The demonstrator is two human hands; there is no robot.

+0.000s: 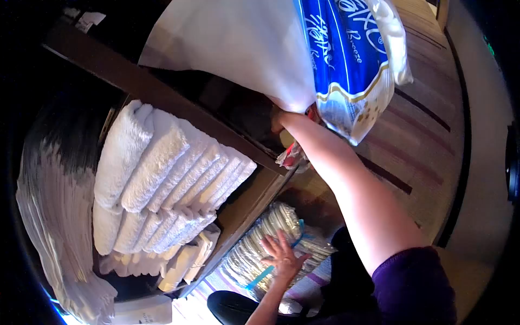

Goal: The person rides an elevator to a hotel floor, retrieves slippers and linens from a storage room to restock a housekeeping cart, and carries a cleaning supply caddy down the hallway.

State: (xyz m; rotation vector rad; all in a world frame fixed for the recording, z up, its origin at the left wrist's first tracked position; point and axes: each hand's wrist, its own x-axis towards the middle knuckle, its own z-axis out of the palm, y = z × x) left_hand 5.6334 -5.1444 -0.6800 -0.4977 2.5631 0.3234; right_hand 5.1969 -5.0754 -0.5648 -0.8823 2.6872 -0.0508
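Observation:
My left hand [284, 264] lies with fingers spread on a clear-plastic-wrapped bundle [234, 260] bound with light blue bands, down by the carpet. My right arm stretches forward across the cart's edge. Of my right hand [278, 120] only a part shows, beneath the gathered lower end of a white bag [233, 43]; its fingers are hidden. Close to that wrist are a red and clear crumpled wrapper [291, 157] and a blue and white printed plastic package [346, 59] with the word "Breeze".
Folded white towels [173, 162] fill a shelf of the dark wooden cart [108, 62] at the left. Beside them hangs a tall stack of white linen [59, 216]. Striped carpet [417, 135] runs along the right to a pale wall [482, 162].

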